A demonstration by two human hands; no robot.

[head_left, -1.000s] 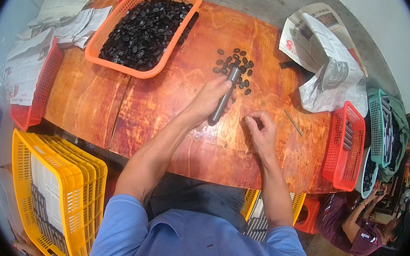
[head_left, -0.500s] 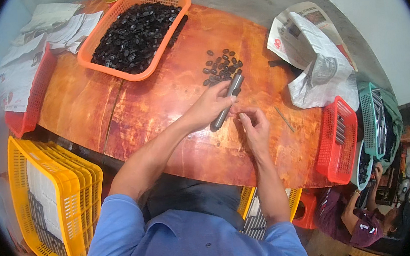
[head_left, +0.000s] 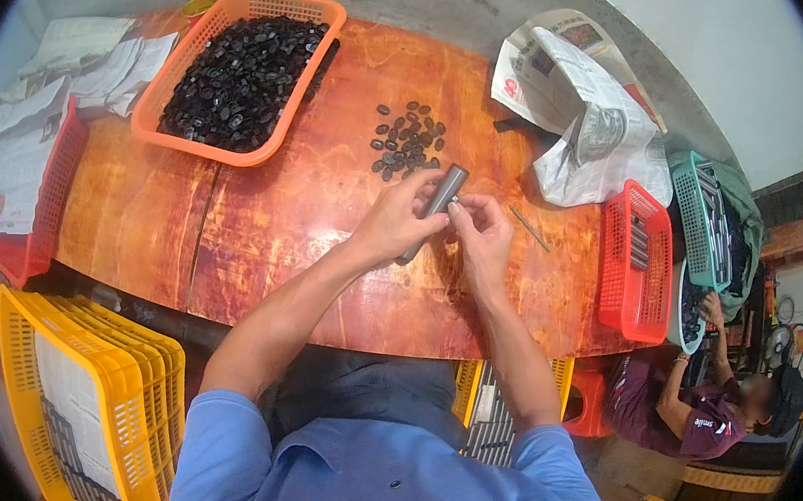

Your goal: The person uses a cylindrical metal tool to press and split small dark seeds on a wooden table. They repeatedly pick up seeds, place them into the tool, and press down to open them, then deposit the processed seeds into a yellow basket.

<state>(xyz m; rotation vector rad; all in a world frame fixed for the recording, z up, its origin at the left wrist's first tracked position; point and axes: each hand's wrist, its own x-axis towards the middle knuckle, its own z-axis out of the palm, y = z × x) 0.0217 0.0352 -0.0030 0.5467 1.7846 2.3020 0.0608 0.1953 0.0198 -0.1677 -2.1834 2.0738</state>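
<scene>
My left hand (head_left: 405,219) is wrapped round a grey metal tube (head_left: 447,190), holding it at a slant above the table. One end of the tube points up and away to the right; the other shows below my palm. My right hand (head_left: 483,229) is pinched beside the tube, thumb and index finger against its side. A small pale speck shows at those fingertips, too small to name. Beyond the tube, several small black oval pieces (head_left: 406,139) lie scattered on the table (head_left: 309,211). A thin metal rod (head_left: 529,228) lies right of my right hand.
An orange basket (head_left: 261,154) full of black pieces stands far left. Crumpled newspaper (head_left: 596,147) lies far right, near red (head_left: 636,314) and green (head_left: 706,262) baskets holding metal tubes. Stacked yellow crates (head_left: 133,396) stand at left. Another person (head_left: 673,408) sits at lower right.
My right hand has come up against the tube's side, its fingers pinched there. The tube has turned slightly in my left hand. The whole view has shifted a little.
</scene>
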